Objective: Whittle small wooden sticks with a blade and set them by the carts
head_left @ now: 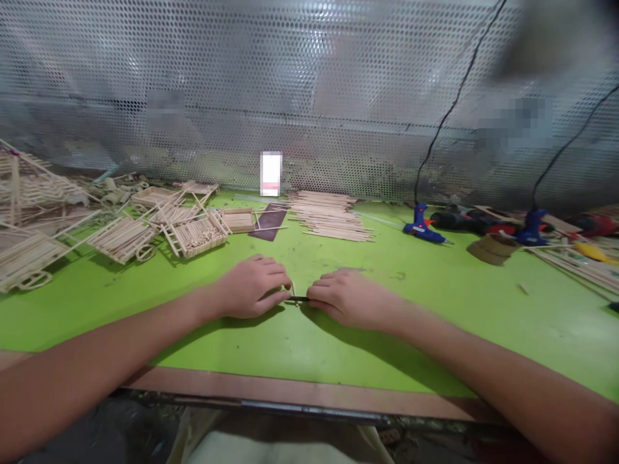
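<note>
My left hand [258,287] rests low over the green tabletop, thumb and index finger closed around a short, thin wooden stick [293,289]. In my right hand [344,298] is a slim black bar-like tool [298,298], gripped with the fingers folded. Its exposed end crosses the gap to my left thumb and meets the wood there. Most of the tool is hidden by my right fingers, so its kind cannot be told.
A pile of thin sticks [331,216] lies behind my hands, near a dark brown sheet [269,222]. Several small wooden carts [198,233] stand at left. Blue glue guns [426,225] with hanging cords and a brown cup-like piece [492,249] are at right. Perforated metal sheeting [300,84] closes the back.
</note>
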`<act>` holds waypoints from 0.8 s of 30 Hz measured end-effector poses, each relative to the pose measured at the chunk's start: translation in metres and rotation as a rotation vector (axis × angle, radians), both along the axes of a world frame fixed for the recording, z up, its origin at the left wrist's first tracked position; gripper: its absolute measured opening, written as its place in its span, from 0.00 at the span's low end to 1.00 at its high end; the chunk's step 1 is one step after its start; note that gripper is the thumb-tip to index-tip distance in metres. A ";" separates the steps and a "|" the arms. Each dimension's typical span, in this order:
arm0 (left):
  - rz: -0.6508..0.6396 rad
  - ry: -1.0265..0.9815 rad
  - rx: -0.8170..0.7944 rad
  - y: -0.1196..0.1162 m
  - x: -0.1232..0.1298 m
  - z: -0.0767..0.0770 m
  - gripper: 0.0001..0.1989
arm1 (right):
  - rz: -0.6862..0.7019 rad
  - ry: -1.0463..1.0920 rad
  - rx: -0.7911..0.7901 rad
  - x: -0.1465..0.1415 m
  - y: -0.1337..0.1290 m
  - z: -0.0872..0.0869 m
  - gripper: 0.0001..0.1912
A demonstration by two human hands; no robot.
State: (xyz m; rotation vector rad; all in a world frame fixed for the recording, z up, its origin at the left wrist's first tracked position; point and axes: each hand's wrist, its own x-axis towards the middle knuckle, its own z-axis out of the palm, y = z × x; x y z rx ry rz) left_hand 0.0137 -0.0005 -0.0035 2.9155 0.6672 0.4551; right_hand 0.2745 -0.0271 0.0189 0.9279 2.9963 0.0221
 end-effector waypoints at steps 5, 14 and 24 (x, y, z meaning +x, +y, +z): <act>-0.063 0.069 0.067 0.000 0.008 -0.004 0.13 | 0.052 0.029 0.062 0.001 0.003 -0.005 0.12; -0.071 0.110 0.133 0.000 0.012 -0.005 0.13 | 0.077 0.047 0.067 0.002 0.005 -0.005 0.13; -0.093 0.098 0.082 0.002 0.017 -0.006 0.10 | 0.020 0.055 -0.053 0.002 0.010 -0.005 0.12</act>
